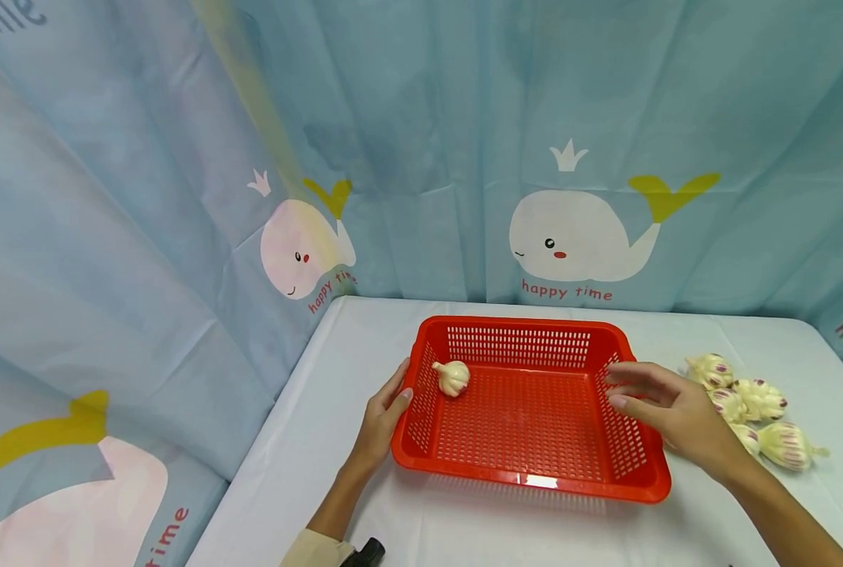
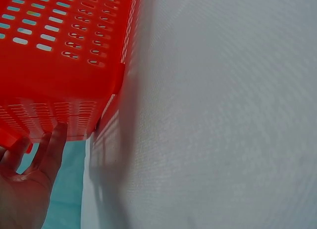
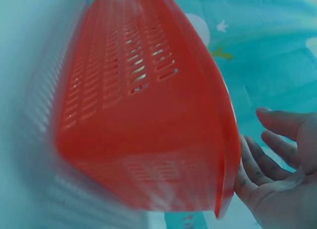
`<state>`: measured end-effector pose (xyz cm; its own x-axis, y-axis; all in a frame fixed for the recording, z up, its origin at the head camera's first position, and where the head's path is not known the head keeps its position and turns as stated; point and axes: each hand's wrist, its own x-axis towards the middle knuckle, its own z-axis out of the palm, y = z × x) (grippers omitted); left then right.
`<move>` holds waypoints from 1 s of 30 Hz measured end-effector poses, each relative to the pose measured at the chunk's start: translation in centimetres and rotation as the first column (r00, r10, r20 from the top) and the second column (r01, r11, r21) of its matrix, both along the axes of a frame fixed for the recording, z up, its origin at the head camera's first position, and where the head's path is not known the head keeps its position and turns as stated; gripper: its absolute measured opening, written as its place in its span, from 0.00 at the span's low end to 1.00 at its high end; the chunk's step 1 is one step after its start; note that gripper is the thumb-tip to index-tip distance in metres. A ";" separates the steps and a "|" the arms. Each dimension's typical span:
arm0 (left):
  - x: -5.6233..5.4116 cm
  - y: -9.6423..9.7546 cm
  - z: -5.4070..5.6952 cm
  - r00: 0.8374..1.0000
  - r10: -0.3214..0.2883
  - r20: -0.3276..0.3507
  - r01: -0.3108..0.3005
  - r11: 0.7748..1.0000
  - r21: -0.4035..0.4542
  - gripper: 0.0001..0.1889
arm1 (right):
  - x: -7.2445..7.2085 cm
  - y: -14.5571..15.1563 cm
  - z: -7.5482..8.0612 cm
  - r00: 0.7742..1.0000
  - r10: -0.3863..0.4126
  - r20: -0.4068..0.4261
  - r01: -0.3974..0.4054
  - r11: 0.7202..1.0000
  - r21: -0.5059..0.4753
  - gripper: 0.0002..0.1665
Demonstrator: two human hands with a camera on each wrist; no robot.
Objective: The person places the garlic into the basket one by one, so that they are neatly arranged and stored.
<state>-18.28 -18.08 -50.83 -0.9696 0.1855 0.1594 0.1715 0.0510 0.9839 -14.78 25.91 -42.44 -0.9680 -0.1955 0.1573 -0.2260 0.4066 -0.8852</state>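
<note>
A red basket point(image 1: 478, 474) of perforated plastic sits on the white worktop point(image 1: 464, 543), its long far side running roughly along the far edge and its left end towards the left edge. Inside, one pale garlic bulb point(image 1: 453, 379) lies close to the left end wall, towards the basket's far-left corner, its stem pointing at that wall.

Of the two hands, the left hand point(image 1: 381, 416) is at the basket's left end: its fingers lie nearly straight against the outside of the wall, with the thumb up at the rim. The right hand point(image 1: 676, 413) is at the opposite end, fingers loosely bent above the right rim, a wide gap between them and the thumb, and nothing held; whether it touches the rim I cannot tell.

Beyond the right hand, towards the worktop's right edge, is a cluster of garlic bulbs point(image 1: 759, 400), at least five, cream with purplish markings, some partly hidden.

Near the left wrist are a beige sleeve point(image 1: 313, 551) and a black object point(image 1: 367, 554). Behind the far edge hangs a blue cloth point(image 1: 421, 157) printed with white whales point(image 1: 570, 236) and "happy time".
</note>
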 end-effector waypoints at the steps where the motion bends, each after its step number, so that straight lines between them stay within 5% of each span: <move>1: 0.0 0.0 0.0 1.000 -0.002 -0.001 0.002 1.000 0.001 0.31 | 0.1 0.3 -0.1 1.000 -0.015 -0.002 0.015 1.000 0.006 0.27; 19: 0.0 0.1 -0.2 1.000 -0.004 0.000 0.004 1.000 0.005 0.31 | 2.3 5.1 -2.1 0.981 -0.193 0.009 0.192 0.981 0.009 0.24; 30: 0.1 0.0 -0.1 1.000 0.004 -0.001 -0.004 1.000 0.005 0.31 | 3.6 8.0 -4.4 0.924 -0.371 0.091 0.370 0.928 0.038 0.29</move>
